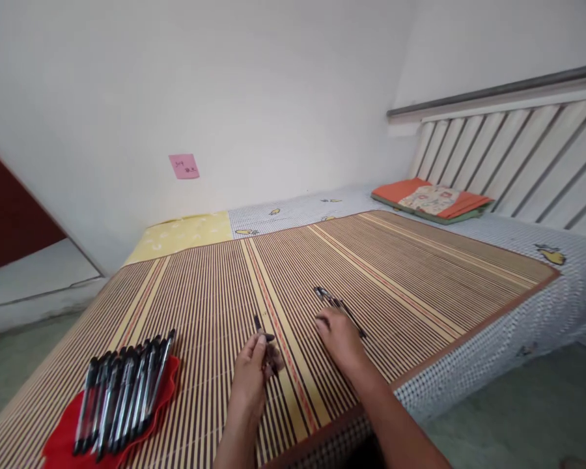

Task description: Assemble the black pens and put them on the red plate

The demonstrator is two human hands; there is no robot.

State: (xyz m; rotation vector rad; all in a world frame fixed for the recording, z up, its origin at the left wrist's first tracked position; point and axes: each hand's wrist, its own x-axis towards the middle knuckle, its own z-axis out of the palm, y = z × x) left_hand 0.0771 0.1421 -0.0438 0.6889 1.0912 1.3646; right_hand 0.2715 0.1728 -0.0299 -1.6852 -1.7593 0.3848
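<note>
My left hand (254, 374) is raised just above a striped bamboo mat (420, 273) on a bed, its fingers pinched on a small dark pen cap (260, 327). My right hand (339, 339) rests on the mat with its fingers curled over the near end of a dark pen (339, 306) that lies slanted away from me. To the left, several black-capped pens (122, 394) lie side by side on a red cloth (61, 436).
A white wall with a pink sticky note (184, 166) runs along the far side. A folded orange cloth (432, 200) lies at the far right by the slatted headboard (517, 156). The bed's edge drops to the floor on the right.
</note>
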